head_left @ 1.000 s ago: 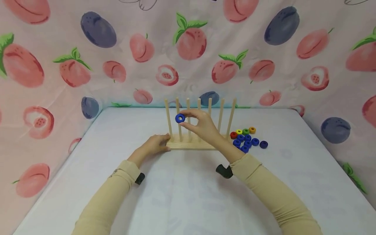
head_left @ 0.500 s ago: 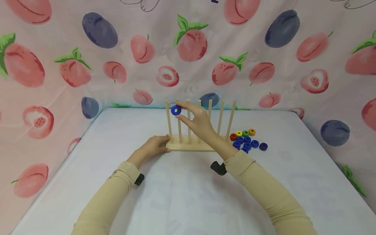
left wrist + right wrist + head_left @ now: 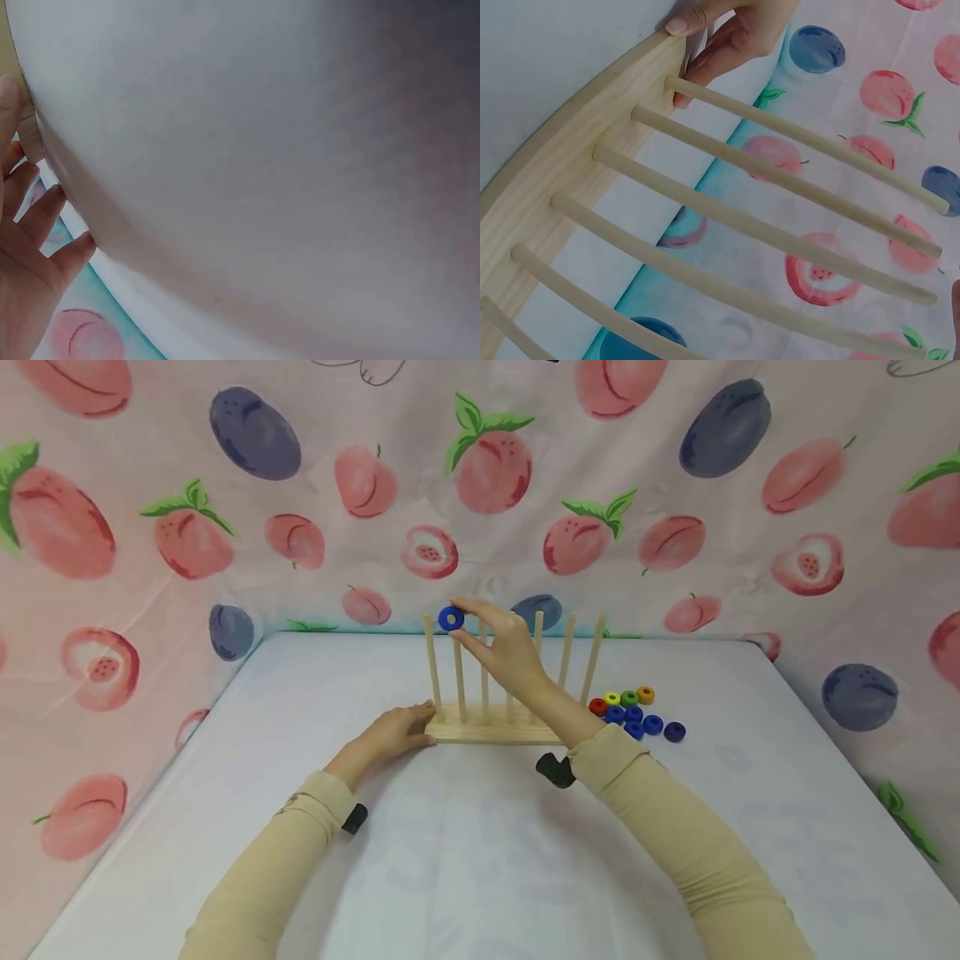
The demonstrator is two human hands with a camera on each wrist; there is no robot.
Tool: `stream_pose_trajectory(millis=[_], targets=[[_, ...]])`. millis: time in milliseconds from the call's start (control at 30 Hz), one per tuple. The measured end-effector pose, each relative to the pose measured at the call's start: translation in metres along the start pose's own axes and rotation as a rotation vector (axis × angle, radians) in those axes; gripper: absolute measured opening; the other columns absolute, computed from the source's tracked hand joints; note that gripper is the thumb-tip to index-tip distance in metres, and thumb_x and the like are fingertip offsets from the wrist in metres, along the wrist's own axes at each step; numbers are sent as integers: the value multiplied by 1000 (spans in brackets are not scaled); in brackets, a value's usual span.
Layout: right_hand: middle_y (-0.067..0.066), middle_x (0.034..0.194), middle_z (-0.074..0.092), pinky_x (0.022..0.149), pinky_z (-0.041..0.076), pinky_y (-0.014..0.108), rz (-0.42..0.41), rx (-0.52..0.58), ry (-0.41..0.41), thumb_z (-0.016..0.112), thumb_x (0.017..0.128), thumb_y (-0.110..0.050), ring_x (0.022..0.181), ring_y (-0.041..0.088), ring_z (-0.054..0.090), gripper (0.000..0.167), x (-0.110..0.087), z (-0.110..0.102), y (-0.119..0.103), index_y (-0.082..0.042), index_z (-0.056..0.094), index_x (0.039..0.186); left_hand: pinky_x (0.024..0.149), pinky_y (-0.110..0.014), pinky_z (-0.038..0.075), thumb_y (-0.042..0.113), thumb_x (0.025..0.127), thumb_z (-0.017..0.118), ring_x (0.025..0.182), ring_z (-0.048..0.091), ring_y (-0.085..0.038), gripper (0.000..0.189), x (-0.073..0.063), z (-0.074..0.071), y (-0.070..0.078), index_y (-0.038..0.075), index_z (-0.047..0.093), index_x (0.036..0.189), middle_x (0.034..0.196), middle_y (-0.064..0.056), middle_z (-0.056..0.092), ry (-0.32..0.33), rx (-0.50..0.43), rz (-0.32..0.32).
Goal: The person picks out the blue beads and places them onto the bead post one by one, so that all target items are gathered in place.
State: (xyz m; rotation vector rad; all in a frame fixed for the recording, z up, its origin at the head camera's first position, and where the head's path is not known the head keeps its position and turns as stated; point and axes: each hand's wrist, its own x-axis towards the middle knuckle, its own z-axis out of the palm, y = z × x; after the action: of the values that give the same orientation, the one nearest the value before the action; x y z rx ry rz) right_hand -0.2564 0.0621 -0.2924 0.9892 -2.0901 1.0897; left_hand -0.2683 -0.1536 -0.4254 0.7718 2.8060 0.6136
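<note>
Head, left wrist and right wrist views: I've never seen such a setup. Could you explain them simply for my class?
No machine here: a person works barehanded. The head camera looks forward and down; each wrist camera looks at that hand's work. On the white tabletop stands a pale wooden rack with upright round pegs. The left hand grips the rack's left end. The right hand pinches a small blue ring, seen near the top of the second peg from the left. By the rack's right end lie more small rings: red, yellow, green, orange, dark purple and several blue.
</note>
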Motion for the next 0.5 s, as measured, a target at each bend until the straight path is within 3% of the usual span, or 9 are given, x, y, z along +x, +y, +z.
stream_pose_trajectory(millis=[333, 500], targets=[[17, 118, 66, 98, 50, 35, 92, -75, -41, 67, 86, -13, 110, 27, 63, 40, 10, -5, 7, 3, 61, 122, 111, -53, 32, 28, 90, 63, 133, 39, -41, 61, 0, 0, 1, -3, 42, 139, 147, -19, 37, -2, 9, 2], [17, 114, 68, 92, 53, 33, 196, -46, -61, 68, 86, -13, 105, 25, 66, 39, 17, -7, 11, 3, 61, 120, 110, -53, 33, 29, 91, 62, 132, 39, -42, 60, 1, 0, 1, -3, 42, 139, 147, -19, 37, -9, 22, 18]])
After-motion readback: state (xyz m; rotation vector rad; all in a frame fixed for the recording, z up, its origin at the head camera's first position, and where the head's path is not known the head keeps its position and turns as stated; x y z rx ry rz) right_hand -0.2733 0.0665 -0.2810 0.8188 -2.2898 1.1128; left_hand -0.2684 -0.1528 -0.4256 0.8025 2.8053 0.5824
